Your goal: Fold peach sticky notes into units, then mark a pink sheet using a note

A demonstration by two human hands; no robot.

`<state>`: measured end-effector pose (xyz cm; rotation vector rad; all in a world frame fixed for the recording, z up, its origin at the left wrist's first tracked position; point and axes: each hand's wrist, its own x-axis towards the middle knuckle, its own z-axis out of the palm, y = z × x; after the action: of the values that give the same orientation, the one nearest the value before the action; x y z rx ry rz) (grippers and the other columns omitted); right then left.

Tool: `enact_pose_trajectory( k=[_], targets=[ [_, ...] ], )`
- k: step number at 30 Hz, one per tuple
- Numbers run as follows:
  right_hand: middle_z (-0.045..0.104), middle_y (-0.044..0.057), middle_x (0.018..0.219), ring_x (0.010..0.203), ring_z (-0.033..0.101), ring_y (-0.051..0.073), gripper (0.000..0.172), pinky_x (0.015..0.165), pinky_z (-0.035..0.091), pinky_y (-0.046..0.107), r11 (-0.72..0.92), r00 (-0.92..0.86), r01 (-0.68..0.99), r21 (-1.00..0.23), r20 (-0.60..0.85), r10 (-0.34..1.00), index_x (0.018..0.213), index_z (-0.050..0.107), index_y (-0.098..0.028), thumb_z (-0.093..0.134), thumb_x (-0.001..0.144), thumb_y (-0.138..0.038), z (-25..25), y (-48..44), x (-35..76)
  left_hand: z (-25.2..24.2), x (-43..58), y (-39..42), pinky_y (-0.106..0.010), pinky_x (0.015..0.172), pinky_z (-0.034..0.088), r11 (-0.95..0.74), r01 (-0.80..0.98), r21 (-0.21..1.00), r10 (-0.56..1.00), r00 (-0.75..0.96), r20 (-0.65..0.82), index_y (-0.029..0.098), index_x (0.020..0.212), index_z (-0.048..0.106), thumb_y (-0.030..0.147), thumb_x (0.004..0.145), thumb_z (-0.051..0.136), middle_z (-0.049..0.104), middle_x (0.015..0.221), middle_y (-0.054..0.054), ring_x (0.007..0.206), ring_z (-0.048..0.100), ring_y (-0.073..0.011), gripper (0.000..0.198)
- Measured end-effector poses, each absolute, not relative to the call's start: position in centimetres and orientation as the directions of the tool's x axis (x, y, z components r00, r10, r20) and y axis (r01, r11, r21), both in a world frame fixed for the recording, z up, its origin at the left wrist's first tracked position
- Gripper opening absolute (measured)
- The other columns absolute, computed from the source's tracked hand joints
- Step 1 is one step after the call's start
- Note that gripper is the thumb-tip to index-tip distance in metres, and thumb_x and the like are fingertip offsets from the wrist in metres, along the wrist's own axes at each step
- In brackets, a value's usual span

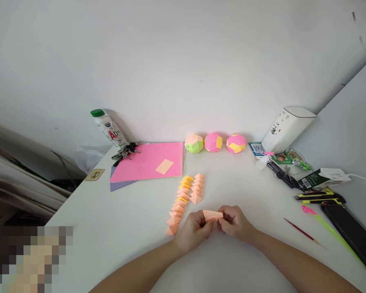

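Between my hands is a folded piece of peach paper [212, 214], held over the front middle of the table. My left hand [193, 231] pinches its left end, and my right hand [235, 223] grips the right end. Both sets of fingers are closed on the paper, hiding its lower edge. Just beyond my left hand, folded paper units [177, 208] in peach and yellow lie in an overlapping row. A shorter row of peach units [197, 188] sits beside it. One flat peach sheet [164, 166] rests on a pink sheet [140, 162].
Three paper balls [213, 143] line the wall. At left stand a white bottle [110, 129] and keys [125, 152]. On the right are a white container [288, 128], a box [325, 178], a yellow-black cutter [319, 197], a thin red brush [300, 230] and a black phone [352, 236].
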<state>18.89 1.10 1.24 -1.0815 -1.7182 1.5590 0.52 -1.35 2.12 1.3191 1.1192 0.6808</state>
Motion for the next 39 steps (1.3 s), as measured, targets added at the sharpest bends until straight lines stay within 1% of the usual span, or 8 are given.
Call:
enact_pose_trajectory(
  k=[8,14,19,23,27,32,36,39],
  targets=[
    [0.056,-0.003,0.059,0.051,0.051,0.011,0.009,0.048,0.038,0.023,-0.109,-0.439,-0.008,-0.994,-0.095,0.894,0.075,0.045,-0.020,0.051,0.082,-0.024,1.9,1.1,19.0,0.6,0.2,-1.1,-0.022,0.047,0.031,0.179,0.116,0.977,0.922,0.326,-0.207,0.017,0.066,0.049,0.041,0.087,0.050,0.053,0.051,0.003,0.047,0.042,-0.0091,0.031],
    [0.052,-0.001,0.064,0.057,0.045,0.011,0.024,0.052,0.036,0.024,0.015,-0.601,0.146,-0.989,-0.077,0.796,0.076,0.057,-0.016,0.056,0.086,-0.038,1.8,1.2,19.0,1.7,0.4,-1.2,-0.021,0.048,0.034,0.191,0.121,0.974,0.899,0.376,-0.224,0.016,0.076,0.056,0.037,0.085,0.052,0.054,0.055,0.003,0.050,0.046,-0.0095,0.023],
    [0.058,0.002,0.069,0.058,0.051,0.012,0.029,0.053,0.040,0.024,-0.066,-0.548,0.103,-0.993,-0.111,0.829,0.078,0.059,-0.015,0.056,0.086,-0.042,1.3,1.4,19.2,1.7,0.3,-1.1,-0.021,0.047,0.032,0.212,0.093,0.973,0.906,0.354,-0.231,0.016,0.072,0.053,0.032,0.083,0.055,0.053,0.052,0.004,0.047,0.044,-0.0087,0.019],
    [0.061,0.002,0.071,0.055,0.051,0.010,0.028,0.053,0.042,0.025,-0.128,-0.495,-0.002,-0.992,-0.110,0.862,0.079,0.059,-0.016,0.057,0.087,-0.042,1.4,1.5,19.3,1.5,0.2,-1.0,-0.023,0.052,0.037,0.228,-0.089,0.970,0.931,0.310,-0.191,0.018,0.072,0.047,0.035,0.082,0.059,0.058,0.056,0.002,0.052,0.049,-0.0100,0.023],
    [0.061,0.002,0.071,0.057,0.051,0.011,0.026,0.053,0.043,0.024,-0.140,-0.519,0.021,-0.990,-0.130,0.845,0.074,0.059,-0.015,0.060,0.084,-0.040,1.6,1.4,19.1,1.4,0.5,-1.0,-0.024,0.058,0.043,0.200,-0.324,0.925,0.958,0.265,-0.114,0.020,0.077,0.041,0.038,0.074,0.071,0.055,0.069,0.004,0.065,0.056,-0.0114,0.035],
    [0.059,0.001,0.066,0.055,0.052,0.011,0.025,0.052,0.042,0.024,-0.120,-0.514,0.068,-0.990,-0.138,0.847,0.068,0.055,-0.016,0.059,0.084,-0.035,1.6,1.3,19.1,0.5,0.7,-0.9,-0.021,0.053,0.039,0.215,-0.337,0.917,0.959,0.249,-0.134,0.021,0.073,0.033,0.038,0.076,0.072,0.045,0.060,0.009,0.054,0.049,-0.0071,0.042],
    [0.055,0.000,0.069,0.053,0.051,0.011,0.025,0.051,0.042,0.025,-0.010,-0.425,-0.116,-0.993,0.040,0.904,0.070,0.048,-0.020,0.050,0.090,-0.033,1.3,1.3,19.3,0.1,0.5,-0.8,-0.021,0.053,0.038,0.159,-0.293,0.943,0.968,0.236,-0.090,0.021,0.075,0.039,0.043,0.079,0.067,0.046,0.063,0.007,0.053,0.046,-0.0067,0.036],
    [0.054,0.006,0.101,0.065,0.054,0.013,0.006,0.053,0.044,0.027,0.191,-0.379,-0.151,-0.970,0.235,0.895,0.093,0.053,-0.024,0.049,0.090,-0.028,1.1,1.0,19.3,0.4,0.3,-0.8,-0.024,0.056,0.041,0.155,-0.220,0.963,0.959,0.266,-0.094,0.019,0.090,0.050,0.049,0.080,0.063,0.048,0.065,0.005,0.056,0.046,-0.0089,0.034]
  ],
)
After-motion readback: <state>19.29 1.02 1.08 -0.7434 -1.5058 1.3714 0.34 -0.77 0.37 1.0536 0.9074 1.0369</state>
